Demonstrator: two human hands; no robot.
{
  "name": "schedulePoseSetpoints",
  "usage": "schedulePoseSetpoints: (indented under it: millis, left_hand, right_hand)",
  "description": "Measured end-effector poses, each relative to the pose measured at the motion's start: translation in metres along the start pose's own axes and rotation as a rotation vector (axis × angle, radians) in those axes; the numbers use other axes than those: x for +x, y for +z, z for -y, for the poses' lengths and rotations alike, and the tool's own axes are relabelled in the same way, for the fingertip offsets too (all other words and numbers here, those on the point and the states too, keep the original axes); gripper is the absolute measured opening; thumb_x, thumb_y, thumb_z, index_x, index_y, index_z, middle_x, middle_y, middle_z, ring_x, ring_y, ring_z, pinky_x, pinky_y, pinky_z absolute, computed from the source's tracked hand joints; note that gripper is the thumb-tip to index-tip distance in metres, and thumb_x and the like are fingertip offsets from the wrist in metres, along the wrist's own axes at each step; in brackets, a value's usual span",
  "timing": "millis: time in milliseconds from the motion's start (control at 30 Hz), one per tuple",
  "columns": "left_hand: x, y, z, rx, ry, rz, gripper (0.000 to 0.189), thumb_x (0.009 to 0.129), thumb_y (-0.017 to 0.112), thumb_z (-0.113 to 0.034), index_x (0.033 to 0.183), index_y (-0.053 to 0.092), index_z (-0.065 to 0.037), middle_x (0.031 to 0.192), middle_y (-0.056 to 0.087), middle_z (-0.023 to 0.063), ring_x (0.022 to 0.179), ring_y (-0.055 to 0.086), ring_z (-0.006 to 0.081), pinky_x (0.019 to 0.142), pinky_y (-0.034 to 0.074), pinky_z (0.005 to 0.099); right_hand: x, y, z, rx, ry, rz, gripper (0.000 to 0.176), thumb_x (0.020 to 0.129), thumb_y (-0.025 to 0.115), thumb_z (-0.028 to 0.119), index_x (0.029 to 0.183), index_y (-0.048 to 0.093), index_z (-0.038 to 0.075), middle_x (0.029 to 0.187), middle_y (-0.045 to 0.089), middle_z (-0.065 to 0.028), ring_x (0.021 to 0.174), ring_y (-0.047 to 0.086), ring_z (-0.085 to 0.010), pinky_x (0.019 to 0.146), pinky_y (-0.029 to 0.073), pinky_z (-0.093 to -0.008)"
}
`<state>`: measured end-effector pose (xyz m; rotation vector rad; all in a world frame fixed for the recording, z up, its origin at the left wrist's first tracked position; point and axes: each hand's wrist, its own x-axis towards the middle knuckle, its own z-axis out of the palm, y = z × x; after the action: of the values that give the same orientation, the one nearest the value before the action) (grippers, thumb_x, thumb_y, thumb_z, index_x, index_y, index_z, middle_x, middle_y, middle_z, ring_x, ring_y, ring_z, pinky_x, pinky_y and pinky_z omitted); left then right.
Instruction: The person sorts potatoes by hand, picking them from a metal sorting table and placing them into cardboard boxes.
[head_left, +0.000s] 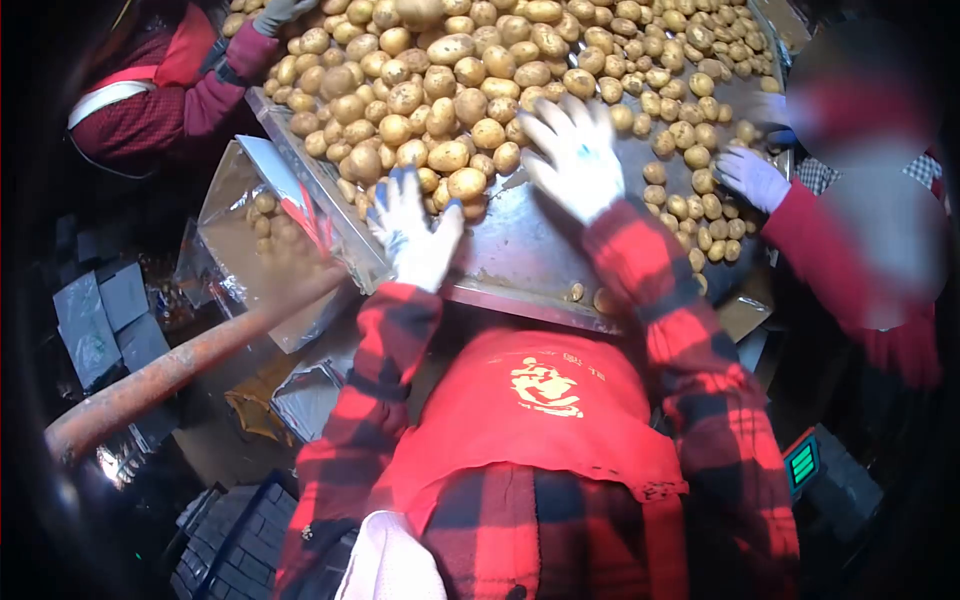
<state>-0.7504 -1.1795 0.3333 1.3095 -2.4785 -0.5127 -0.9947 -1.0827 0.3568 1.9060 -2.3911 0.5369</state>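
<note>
A big heap of potatoes (450,48) covers the far and left part of a metal sorting table (520,245). My left hand (415,228), in a white glove with dark blue fingertips, has its fingers spread against the potatoes at the heap's near left edge. Farther forward, my right hand (578,165), also gloved in white and slightly blurred, reaches over the table with fingers apart. Its fingertips overlap the heap's near side. Bare metal shows between my hands. Smaller potatoes (697,157) lie spread out to the right of my right hand.
A plastic-lined box (222,205) holding potatoes stands at the left, behind a rusty orange pole (190,360). A co-worker's gloved hand (752,178) touches the right-hand potatoes; another person's sleeve (215,105) shows at upper left. A green-lit display (803,463) sits lower right.
</note>
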Motion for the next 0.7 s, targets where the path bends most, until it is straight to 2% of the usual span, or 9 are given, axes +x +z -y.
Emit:
schedulePoseSetpoints:
  millis: [100,133,267,300,400,533,600,667,700]
  left_hand:
    - [0.010,0.024,-0.021,0.225,-0.065,0.106,0.090,0.083,0.064,-0.045,0.162,0.025,-0.026,0.165,0.025,0.0224,0.151,0.018,0.0492,0.117,0.001,0.0721]
    - [0.010,0.030,-0.027,0.268,-0.068,0.085,0.089,0.083,0.064,-0.043,0.161,0.028,-0.022,0.163,0.029,0.0218,0.150,0.017,0.0507,0.117,0.003,0.0721]
    - [-0.004,0.037,-0.048,-0.007,0.015,0.009,0.087,0.077,0.068,-0.034,0.156,0.037,-0.014,0.160,0.031,0.0244,0.150,0.016,0.0517,0.116,0.005,0.0733]
    - [-0.011,0.036,-0.053,0.009,0.033,0.058,0.087,0.077,0.068,-0.034,0.156,0.038,-0.015,0.160,0.030,0.0256,0.150,0.017,0.0518,0.116,0.005,0.0733]
    - [-0.035,0.031,-0.077,0.100,0.115,0.186,0.088,0.078,0.070,-0.042,0.156,0.039,-0.018,0.158,0.031,0.0288,0.147,0.023,0.0535,0.116,0.009,0.0729]
    - [-0.025,0.046,-0.098,0.059,0.367,0.229,0.081,0.081,0.068,-0.045,0.154,0.042,-0.023,0.157,0.036,0.0226,0.143,0.027,0.0561,0.118,0.013,0.0689]
    - [-0.015,0.047,-0.101,0.071,0.458,0.294,0.078,0.083,0.067,-0.045,0.153,0.043,-0.022,0.155,0.039,0.0215,0.143,0.028,0.0548,0.118,0.014,0.0672]
    - [-0.018,0.041,-0.085,0.056,0.492,0.329,0.075,0.082,0.067,-0.047,0.150,0.048,-0.021,0.151,0.044,0.0185,0.143,0.028,0.0515,0.118,0.014,0.0675]
    - [-0.021,0.033,-0.072,0.079,0.504,0.363,0.072,0.082,0.067,-0.048,0.147,0.051,-0.021,0.150,0.044,0.0170,0.143,0.029,0.0512,0.117,0.014,0.0674]
  right_hand:
    - [0.074,0.035,0.015,-0.022,0.138,0.178,0.052,0.089,0.059,0.049,0.132,0.062,0.019,0.143,0.051,-0.0114,0.134,0.041,-0.0392,0.110,0.029,-0.0609]
    - [0.092,0.032,0.024,-0.085,0.199,0.304,0.054,0.088,0.059,0.052,0.131,0.063,0.020,0.145,0.050,-0.0114,0.135,0.040,-0.0406,0.109,0.029,-0.0620]
    - [0.062,0.033,0.030,-0.038,0.157,0.281,0.056,0.086,0.064,0.051,0.129,0.063,0.016,0.151,0.044,-0.0091,0.144,0.031,-0.0432,0.116,0.020,-0.0670]
    - [0.045,0.027,0.025,0.067,0.102,0.249,0.058,0.086,0.064,0.051,0.131,0.062,0.015,0.152,0.043,-0.0080,0.146,0.030,-0.0434,0.119,0.015,-0.0678]
    - [-0.007,0.034,-0.004,-0.093,-0.015,0.148,0.058,0.087,0.065,0.046,0.141,0.057,0.024,0.157,0.041,-0.0083,0.146,0.030,-0.0442,0.120,0.015,-0.0674]
    - [-0.049,0.016,-0.040,-0.250,0.211,0.187,0.049,0.092,0.062,0.036,0.140,0.060,0.029,0.162,0.034,-0.0140,0.145,0.030,-0.0483,0.119,0.018,-0.0643]
    - [-0.068,0.006,-0.044,-0.254,0.265,0.061,0.047,0.092,0.063,0.036,0.137,0.062,0.025,0.160,0.034,-0.0188,0.142,0.033,-0.0490,0.118,0.020,-0.0634]
    - [-0.088,0.007,-0.022,-0.198,0.440,-0.023,0.048,0.093,0.061,0.035,0.139,0.060,0.022,0.159,0.035,-0.0219,0.141,0.033,-0.0502,0.118,0.020,-0.0637]
    - [-0.097,-0.002,0.002,-0.115,0.472,0.093,0.053,0.092,0.062,0.036,0.142,0.056,0.019,0.160,0.033,-0.0224,0.143,0.030,-0.0513,0.118,0.018,-0.0665]
